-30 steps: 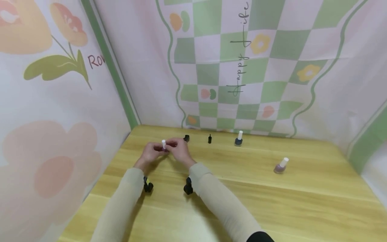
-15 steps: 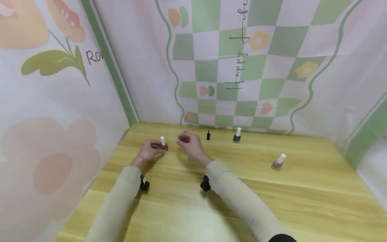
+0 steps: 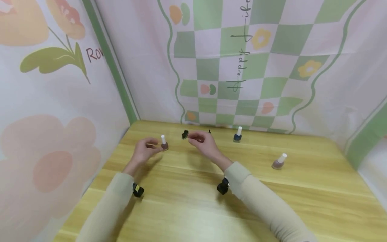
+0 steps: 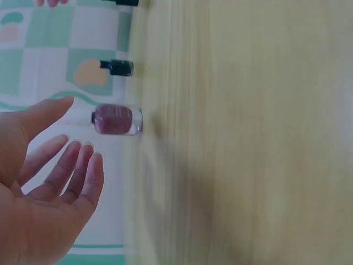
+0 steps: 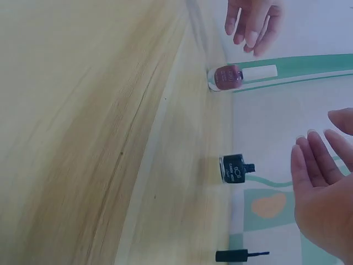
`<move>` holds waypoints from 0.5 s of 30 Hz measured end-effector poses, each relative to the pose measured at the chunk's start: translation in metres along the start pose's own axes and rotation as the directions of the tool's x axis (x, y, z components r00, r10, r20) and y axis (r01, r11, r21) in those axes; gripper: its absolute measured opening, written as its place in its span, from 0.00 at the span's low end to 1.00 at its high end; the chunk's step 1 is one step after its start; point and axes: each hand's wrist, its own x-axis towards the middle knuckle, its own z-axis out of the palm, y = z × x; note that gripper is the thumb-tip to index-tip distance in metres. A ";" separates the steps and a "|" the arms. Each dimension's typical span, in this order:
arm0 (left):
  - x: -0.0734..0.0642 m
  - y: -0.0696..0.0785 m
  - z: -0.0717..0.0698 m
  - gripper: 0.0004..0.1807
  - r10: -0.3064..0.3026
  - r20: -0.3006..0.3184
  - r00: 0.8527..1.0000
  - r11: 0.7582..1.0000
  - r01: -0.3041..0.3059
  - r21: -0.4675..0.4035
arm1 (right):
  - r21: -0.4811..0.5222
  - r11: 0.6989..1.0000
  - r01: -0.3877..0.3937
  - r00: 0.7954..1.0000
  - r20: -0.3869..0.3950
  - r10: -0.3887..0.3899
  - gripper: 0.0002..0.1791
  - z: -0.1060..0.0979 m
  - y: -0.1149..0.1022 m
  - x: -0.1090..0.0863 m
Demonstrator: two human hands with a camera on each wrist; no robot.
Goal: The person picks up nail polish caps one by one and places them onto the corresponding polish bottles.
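A mauve nail polish bottle (image 3: 164,145) with a white cap stands upright at the table's back left. Beside it is my left hand (image 3: 143,150), thumb and fingers apart, holding nothing; the left wrist view shows a gap between this hand (image 4: 55,174) and the bottle (image 4: 113,119). My right hand (image 3: 207,144) hovers over the table, its fingers loosely bent around nothing. Just left of its fingertips stands an uncapped dark nail polish bottle (image 3: 185,134). A black cap (image 5: 231,255) stands with its brush pointing up, mostly hidden behind my right hand in the head view.
To the right stand a dark blue nail polish bottle (image 3: 237,137) and a pale mauve nail polish bottle (image 3: 278,164), both white-capped. A patterned curtain (image 3: 208,70) hangs along the back edge of the wooden table (image 3: 187,208).
My right hand has let go of the mauve bottle's white cap and moved right, past the uncapped dark bottle. My left hand has released the mauve bottle and drawn slightly left.
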 end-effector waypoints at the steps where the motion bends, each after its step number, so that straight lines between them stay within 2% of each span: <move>1: -0.002 0.002 0.000 0.21 0.014 -0.009 1.000 1.000 -0.014 0.005 | 0.003 1.000 -0.005 1.000 0.010 0.005 0.13 -0.003 -0.001 -0.002; 6: -0.012 0.009 0.006 0.16 0.087 -0.024 0.996 0.996 -0.086 0.024 | 0.024 0.999 -0.033 0.998 0.061 0.031 0.16 -0.015 0.000 -0.011; 11: -0.020 0.019 0.017 0.16 0.126 0.034 0.991 0.992 -0.126 0.006 | 0.028 0.999 -0.047 0.995 0.091 0.044 0.16 -0.028 0.001 -0.019; 15: -0.023 0.026 0.028 0.18 0.128 0.071 0.989 0.992 -0.128 -0.014 | 0.004 0.998 -0.059 0.995 0.086 0.058 0.18 -0.037 0.003 -0.025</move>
